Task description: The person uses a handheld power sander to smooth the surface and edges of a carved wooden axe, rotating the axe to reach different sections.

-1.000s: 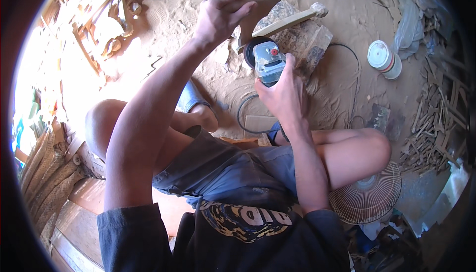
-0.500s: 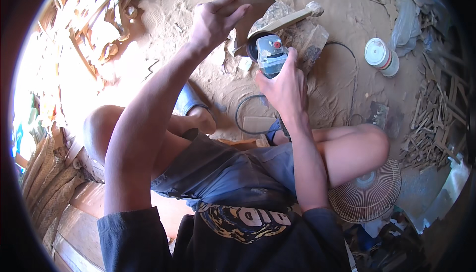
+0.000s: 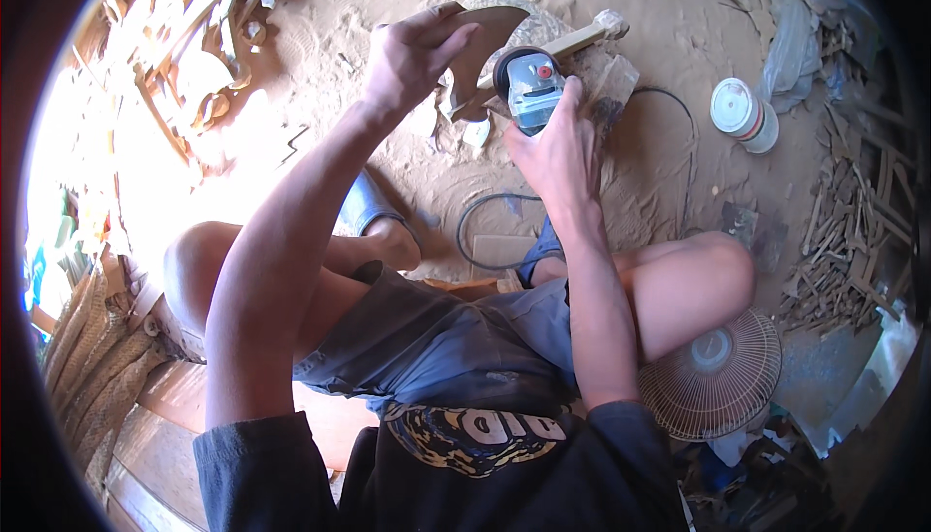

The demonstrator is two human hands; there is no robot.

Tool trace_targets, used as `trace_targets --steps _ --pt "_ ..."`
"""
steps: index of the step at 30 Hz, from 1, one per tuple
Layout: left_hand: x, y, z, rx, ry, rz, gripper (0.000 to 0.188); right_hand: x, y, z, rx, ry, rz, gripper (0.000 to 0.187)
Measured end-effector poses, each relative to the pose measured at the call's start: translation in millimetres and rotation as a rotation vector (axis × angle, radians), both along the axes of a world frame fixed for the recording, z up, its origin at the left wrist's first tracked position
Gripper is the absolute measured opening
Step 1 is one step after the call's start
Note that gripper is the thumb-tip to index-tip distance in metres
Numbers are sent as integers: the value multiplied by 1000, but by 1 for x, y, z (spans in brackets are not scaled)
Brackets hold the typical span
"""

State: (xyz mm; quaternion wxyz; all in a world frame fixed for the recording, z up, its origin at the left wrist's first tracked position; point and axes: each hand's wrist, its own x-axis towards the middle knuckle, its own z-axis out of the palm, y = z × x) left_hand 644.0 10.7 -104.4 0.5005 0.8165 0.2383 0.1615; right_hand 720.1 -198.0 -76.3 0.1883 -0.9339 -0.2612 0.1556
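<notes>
My left hand (image 3: pixel 409 64) is closed around a curved, flat brown piece (image 3: pixel 493 30), perhaps wood, with its thumb along the near side. In my right hand (image 3: pixel 564 156) is an angle grinder (image 3: pixel 533 94) with a clear-looking head cover and a red button. Its dark round disc (image 3: pixel 506 68) stands close beside the curved piece; I cannot tell whether they touch. Behind the disc, a pale stick with a knobbed end (image 3: pixel 593 30) lies across a rough block (image 3: pixel 611 91). My right fingers are partly hidden beneath the tool.
A black cable (image 3: pixel 465 222) loops over the sandy floor near my feet. A white lidded tub (image 3: pixel 737 105) stands at the right. Wood scraps (image 3: pixel 184 66) pile up at the left, sticks (image 3: pixel 844 241) at the right. A fan with a wire guard (image 3: pixel 713 377) sits by my right knee.
The grinder has shifted slightly away from me and to the right, its disc turned somewhat. My left hand and the curved piece have moved slightly left and nearer.
</notes>
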Motion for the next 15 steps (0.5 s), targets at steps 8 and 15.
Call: trace_targets --steps 8,15 --pt "1 -1 0 -17 -48 29 47 10 3 4 -46 -21 -24 88" --pt "0 2 -1 3 -22 38 47 26 5 3 -68 -34 -47 88"
